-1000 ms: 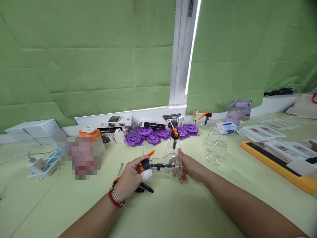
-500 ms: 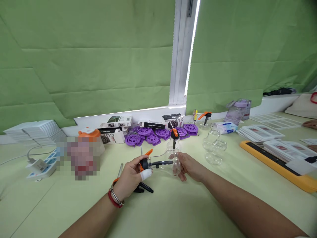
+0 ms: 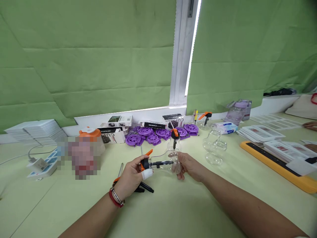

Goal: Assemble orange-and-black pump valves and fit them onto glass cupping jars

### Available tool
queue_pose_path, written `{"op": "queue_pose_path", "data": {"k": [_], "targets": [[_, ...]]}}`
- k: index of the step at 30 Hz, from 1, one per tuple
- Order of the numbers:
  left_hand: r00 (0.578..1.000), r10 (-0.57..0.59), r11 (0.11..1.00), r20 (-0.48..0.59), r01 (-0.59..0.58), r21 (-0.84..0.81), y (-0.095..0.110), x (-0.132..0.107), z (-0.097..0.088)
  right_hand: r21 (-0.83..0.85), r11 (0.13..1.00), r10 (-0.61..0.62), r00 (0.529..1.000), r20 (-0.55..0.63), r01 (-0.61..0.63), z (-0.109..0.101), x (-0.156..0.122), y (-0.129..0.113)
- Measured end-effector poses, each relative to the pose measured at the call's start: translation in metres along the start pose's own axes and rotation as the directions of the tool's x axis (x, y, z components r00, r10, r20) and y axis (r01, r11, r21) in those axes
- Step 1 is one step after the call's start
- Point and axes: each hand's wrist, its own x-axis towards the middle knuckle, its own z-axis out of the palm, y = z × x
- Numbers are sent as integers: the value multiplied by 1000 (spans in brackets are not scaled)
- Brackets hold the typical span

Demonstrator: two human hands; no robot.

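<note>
Partly behind right hand [image 3: 190, 167]: base of clear bottle [image 3: 163, 159].

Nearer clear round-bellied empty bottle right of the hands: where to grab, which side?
Probably take the nearer clear round-bellied empty bottle round its narrow neck, from the near side. It stands upright with a wide belly below. A second clear bottle stands close behind it, crowding the far side.

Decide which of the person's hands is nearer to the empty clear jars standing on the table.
Right. The right hand, gripping the clear bottle, sits just left of the empty jars, apart from them. The left hand, on the spray head, is farther left.
</note>
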Motion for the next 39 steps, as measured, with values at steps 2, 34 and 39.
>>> {"op": "queue_pose_path", "data": {"k": [2, 34, 39], "targets": [[1000, -6, 1000, -4, 6, -4, 0, 1, 0, -21, 999, 44, 999, -14, -45, -1, 2, 3], [1000, 11, 1000, 11, -11, 5, 0, 1, -3, 78, 995, 54, 998, 10, -55, 5, 2, 6], [996, -36, 998, -76, 31, -60, 4, 5, -3, 104, 988, -118, 992, 39, 114, 9, -2, -7]]}}
